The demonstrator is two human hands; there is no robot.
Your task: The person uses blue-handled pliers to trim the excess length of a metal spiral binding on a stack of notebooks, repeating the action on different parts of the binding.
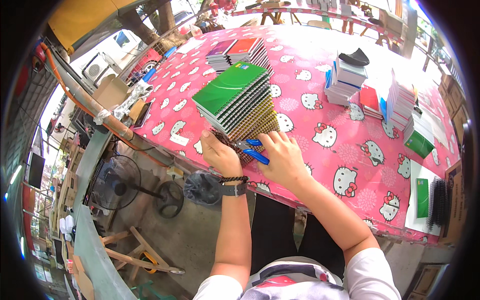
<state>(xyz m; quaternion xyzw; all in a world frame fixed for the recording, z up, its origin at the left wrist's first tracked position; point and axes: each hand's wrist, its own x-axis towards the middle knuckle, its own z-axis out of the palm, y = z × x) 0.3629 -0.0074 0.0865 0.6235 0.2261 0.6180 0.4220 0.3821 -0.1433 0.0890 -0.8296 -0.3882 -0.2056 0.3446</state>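
Note:
A tall stack of spiral notebooks (231,92) with green covers on top stands at the table's near edge, the coil bindings facing right and towards me. My right hand (282,157) grips a pair of pliers (255,153) with blue handles, its jaws at the coils low on the stack's near corner. My left hand (220,154) is closed around the lower left corner of the stack, thumb up along its side; its other fingers are mostly hidden. Its wrist bears a dark watch and a beaded bracelet.
The table wears a pink patterned cover (327,165). Behind are more notebooks (245,47) with red and purple covers. To the right stand book piles (346,80), a green notebook pile (419,136) and black coils (438,204). A fan (120,187) and a bin (202,188) stand left below.

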